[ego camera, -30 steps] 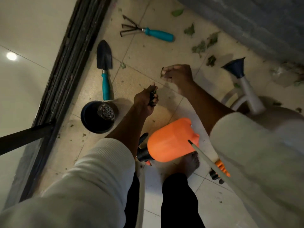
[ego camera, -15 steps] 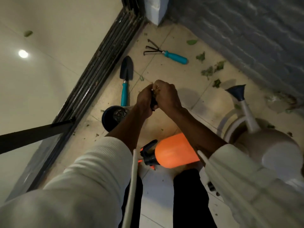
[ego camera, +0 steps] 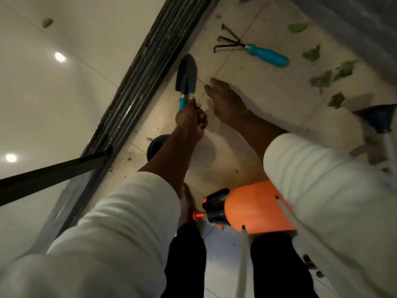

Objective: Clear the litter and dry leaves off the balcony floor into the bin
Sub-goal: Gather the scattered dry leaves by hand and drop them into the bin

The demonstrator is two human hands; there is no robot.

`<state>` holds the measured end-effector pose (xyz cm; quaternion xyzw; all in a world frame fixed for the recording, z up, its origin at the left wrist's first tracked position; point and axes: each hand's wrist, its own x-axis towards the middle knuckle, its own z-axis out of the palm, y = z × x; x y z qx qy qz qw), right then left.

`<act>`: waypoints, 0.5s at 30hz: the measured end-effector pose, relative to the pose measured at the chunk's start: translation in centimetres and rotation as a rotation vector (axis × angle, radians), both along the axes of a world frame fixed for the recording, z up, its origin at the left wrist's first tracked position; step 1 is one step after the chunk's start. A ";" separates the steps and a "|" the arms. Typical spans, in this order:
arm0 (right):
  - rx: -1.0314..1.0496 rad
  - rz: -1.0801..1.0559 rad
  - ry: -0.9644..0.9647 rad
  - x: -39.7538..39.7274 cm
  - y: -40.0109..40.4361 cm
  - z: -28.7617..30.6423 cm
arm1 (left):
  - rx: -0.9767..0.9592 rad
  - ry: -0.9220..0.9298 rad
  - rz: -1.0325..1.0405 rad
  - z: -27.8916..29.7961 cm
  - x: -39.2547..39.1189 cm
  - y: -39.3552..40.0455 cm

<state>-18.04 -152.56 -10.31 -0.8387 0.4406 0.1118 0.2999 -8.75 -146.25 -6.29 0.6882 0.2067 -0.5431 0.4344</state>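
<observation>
Dry green leaves [ego camera: 322,79] lie scattered on the beige balcony tiles at the right, near the grey wall. My right hand [ego camera: 227,100] reaches forward with straight fingers, its tips at a small leaf scrap [ego camera: 207,86] on the floor. My left hand [ego camera: 190,119] is curled round some dark bits of litter [ego camera: 203,124] and lies over the handle end of a trowel [ego camera: 186,76]. The dark round bin [ego camera: 156,145] stands just behind my left forearm, which hides most of it.
A teal-handled hand rake [ego camera: 251,48] lies further ahead. An orange sprayer [ego camera: 257,207] lies by my feet. A white watering can with a dark spout [ego camera: 380,119] stands at the right. The sliding door track [ego camera: 146,67] runs along the left.
My hands, joined half a second ago, have parted. The right hand has stretched forward and down to the floor, and the left has moved over the trowel handle. The view has swung closer.
</observation>
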 end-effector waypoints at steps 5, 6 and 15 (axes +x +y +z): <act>-0.291 0.366 -0.024 -1.4 0.7 -2.7 | -0.023 0.036 -0.152 -0.7 0.8 -0.6; -0.317 0.413 -0.050 -2.4 0.8 -2.6 | -0.018 0.040 -0.194 -0.7 0.6 -0.6; 0.300 -0.942 -0.444 -9.5 1.2 2.5 | 0.027 0.050 -0.440 -0.6 -7.5 -1.8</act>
